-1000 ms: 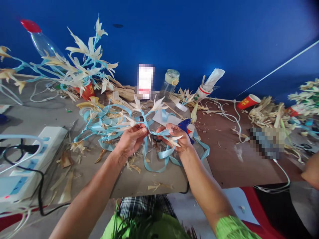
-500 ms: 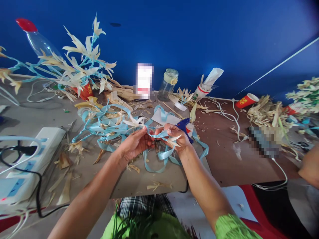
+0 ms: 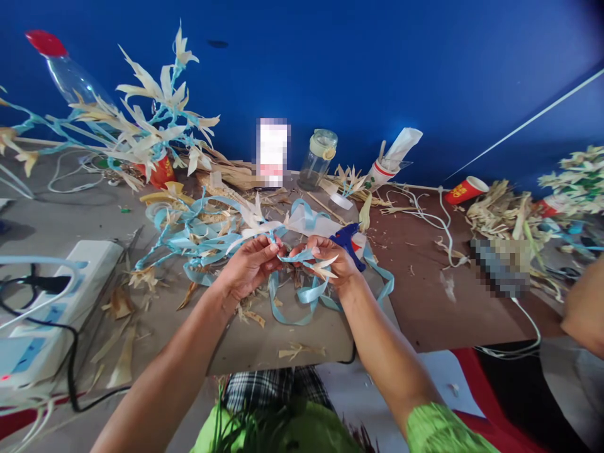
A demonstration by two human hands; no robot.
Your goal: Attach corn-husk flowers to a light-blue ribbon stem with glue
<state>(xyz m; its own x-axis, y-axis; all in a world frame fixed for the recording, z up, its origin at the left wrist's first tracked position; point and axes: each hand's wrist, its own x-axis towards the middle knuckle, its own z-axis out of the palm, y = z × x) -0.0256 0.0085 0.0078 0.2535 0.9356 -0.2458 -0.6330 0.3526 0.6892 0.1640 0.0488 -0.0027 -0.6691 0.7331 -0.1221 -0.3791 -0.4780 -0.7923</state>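
My left hand (image 3: 248,267) is closed, thumb and fingers pinching the blue-wrapped stem of a pale corn-husk flower (image 3: 253,219) whose petals stick up above the fingertips. Close beside it, my right hand (image 3: 333,255) is closed on a light blue ribbon (image 3: 309,296), drawn out flat between the two hands. A smaller husk flower (image 3: 325,267) pokes out at the right palm; what fixes it there is hidden. Loops of the ribbon hang below onto the table. Just behind the right hand lies a blue glue gun (image 3: 348,239).
Blue-wrapped branches (image 3: 189,233) with husk flowers lie left of my hands. A power strip (image 3: 70,308) with cables is at the left. Behind stand a lit screen (image 3: 272,151), a glass jar (image 3: 318,160) and a paper cup (image 3: 381,173). Another person's arm (image 3: 585,308) shows at right.
My left hand has turned the stem, so the flower now stands more upright above the fingers. The fingertips have drawn slightly apart. My right hand has kept its grip on the ribbon.
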